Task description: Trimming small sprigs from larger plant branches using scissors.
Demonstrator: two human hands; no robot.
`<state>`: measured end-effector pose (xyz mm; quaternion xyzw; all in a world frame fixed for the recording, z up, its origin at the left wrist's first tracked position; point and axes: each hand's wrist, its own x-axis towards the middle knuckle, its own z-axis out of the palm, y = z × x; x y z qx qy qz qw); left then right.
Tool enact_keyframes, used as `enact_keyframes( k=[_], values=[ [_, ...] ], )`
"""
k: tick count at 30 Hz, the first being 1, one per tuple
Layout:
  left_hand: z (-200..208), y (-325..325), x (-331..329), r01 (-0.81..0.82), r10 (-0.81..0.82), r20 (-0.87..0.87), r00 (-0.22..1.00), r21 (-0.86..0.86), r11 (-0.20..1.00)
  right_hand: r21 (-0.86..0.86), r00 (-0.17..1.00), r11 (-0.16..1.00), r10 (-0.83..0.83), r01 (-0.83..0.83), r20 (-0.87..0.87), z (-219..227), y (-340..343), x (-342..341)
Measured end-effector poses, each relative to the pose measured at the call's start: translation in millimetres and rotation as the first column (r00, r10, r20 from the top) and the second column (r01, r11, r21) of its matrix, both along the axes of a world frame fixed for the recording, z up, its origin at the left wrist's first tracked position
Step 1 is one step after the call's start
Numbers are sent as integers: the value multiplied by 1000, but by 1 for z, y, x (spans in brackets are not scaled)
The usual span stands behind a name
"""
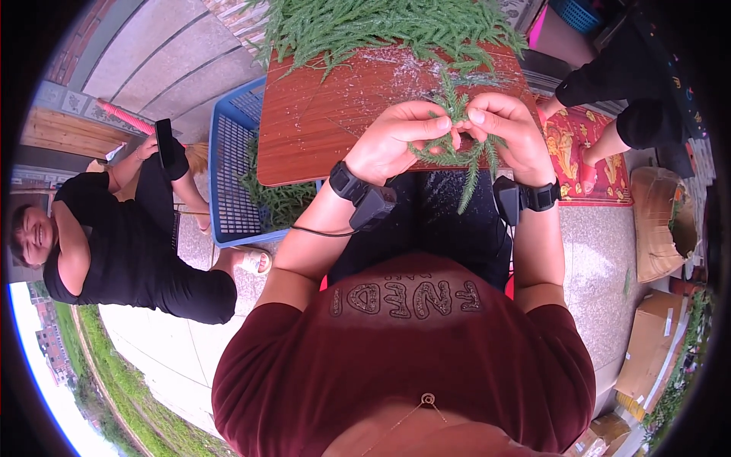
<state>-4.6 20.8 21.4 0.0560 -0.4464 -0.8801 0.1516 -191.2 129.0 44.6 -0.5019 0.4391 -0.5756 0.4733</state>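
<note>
Both my hands meet over the near edge of a reddish-brown wooden table (327, 114). Between them is a green artificial pine sprig (474, 164), its needled branches hanging down toward my lap and one tip pointing up. My left hand (400, 135) pinches the sprig's middle with thumb and forefinger. My right hand (512, 131) grips it from the other side, thumb pressed on the same spot. The exact joint between the fingertips is partly hidden. A large heap of similar green sprigs (381, 27) covers the table's far end, with whitish flakes scattered in front of it.
Left of the table stands a blue plastic basket (226, 171) with green sprigs inside. A seated person in black (145, 244) holds a phone at the far left. Another person's legs (609, 122) rest by a red patterned mat (601, 186). Cardboard boxes (651, 343) line the right.
</note>
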Motion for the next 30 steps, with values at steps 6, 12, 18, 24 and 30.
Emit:
enact_keyframes(
  k=[6,12,18,24,30],
  values=[
    [-12,11,-7,-103,104,-8,995,-184,978,41,999,999,-19,21,-45,1,-2,-4],
    [-4,9,-6,-170,169,-17,985,-82,982,96,987,993,-80,67,143,4,-3,-6],
    [-9,-1,-5,21,-9,-66,998,180,983,92,999,996,1,-5,34,0,-5,-10],
    [-21,-8,-5,132,-95,-175,980,214,968,157,993,985,-91,77,81,-16,-15,-10],
    [-22,-20,-6,-27,67,-205,976,189,982,-195,670,931,-358,309,-650,-39,-18,-30]
  ],
)
